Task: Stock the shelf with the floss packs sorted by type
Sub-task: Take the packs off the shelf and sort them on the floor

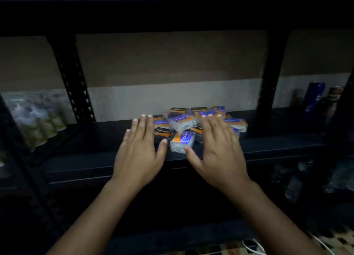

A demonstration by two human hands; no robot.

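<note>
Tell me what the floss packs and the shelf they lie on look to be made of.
Floss packs: apparently clear, glossy plastic wrap, with glints on the sides, under printed purple-and-orange or black labels; whether those are card or film is unclear. Shelf: probably dark painted metal with a matte finish, judging by the punched upright post and thin folded front lip.

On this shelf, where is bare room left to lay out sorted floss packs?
Bare shelf runs from the left upright to the left hand, and a narrow strip lies along the front edge. The floss pile crowds the middle up to the right upright, under the right hand.
</note>
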